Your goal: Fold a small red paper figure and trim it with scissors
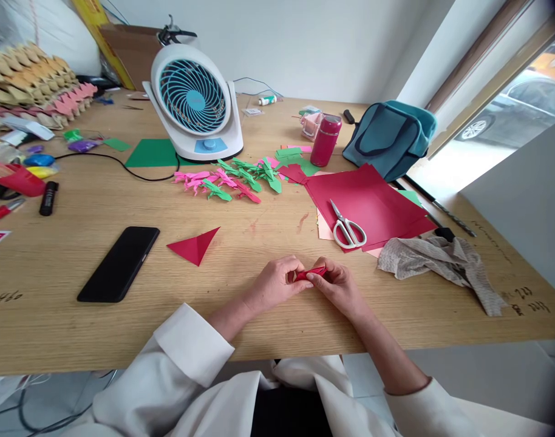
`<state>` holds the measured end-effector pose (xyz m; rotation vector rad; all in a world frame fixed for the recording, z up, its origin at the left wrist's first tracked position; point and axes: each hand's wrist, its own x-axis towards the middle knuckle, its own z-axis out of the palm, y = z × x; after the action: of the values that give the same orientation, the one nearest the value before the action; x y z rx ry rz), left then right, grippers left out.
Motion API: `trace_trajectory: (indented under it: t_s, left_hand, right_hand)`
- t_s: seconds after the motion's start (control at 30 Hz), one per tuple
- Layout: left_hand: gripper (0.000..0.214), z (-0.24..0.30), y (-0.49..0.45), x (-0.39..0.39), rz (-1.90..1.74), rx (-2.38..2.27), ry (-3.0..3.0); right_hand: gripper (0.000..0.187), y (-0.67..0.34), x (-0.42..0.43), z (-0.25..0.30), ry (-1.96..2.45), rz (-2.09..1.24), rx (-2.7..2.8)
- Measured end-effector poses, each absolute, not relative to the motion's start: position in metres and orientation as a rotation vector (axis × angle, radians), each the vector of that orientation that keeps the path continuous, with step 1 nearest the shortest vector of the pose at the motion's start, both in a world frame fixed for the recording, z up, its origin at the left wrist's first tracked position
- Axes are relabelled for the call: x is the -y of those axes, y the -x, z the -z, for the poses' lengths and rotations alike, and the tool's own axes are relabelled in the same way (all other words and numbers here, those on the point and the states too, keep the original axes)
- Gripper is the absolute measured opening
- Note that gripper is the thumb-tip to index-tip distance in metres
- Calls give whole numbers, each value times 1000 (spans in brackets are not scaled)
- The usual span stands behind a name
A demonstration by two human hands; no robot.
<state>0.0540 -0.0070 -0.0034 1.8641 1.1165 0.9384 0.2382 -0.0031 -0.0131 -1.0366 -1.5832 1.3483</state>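
Between both hands is a small folded piece of red paper (310, 274), held just above the table near its front edge. My left hand (277, 279) pinches its left end, and my right hand (340, 287) grips the right end with thumb and fingers. The fingers cover much of the paper. To the left, a red paper triangle (195, 246) with a fold lies on the wood. Scissors with white handles (348, 228) rest on a stack of red paper sheets (373, 200) beyond my right hand.
A black phone (119, 264) lies at left. Green and pink folded paper pieces (234, 178) are piled below a white fan (196, 100). A red flask (326, 141), a teal bag (389, 139) and a crumpled cloth (435, 261) stand or lie at right.
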Motion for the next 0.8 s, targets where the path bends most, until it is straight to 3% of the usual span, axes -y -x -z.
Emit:
trace_trajectory:
  t_s: [0.8]
  left_hand:
    - [9, 3, -56, 10, -966, -1141, -2031]
  right_hand:
    - [21, -236, 5, 11, 1004, -1315, 1638]
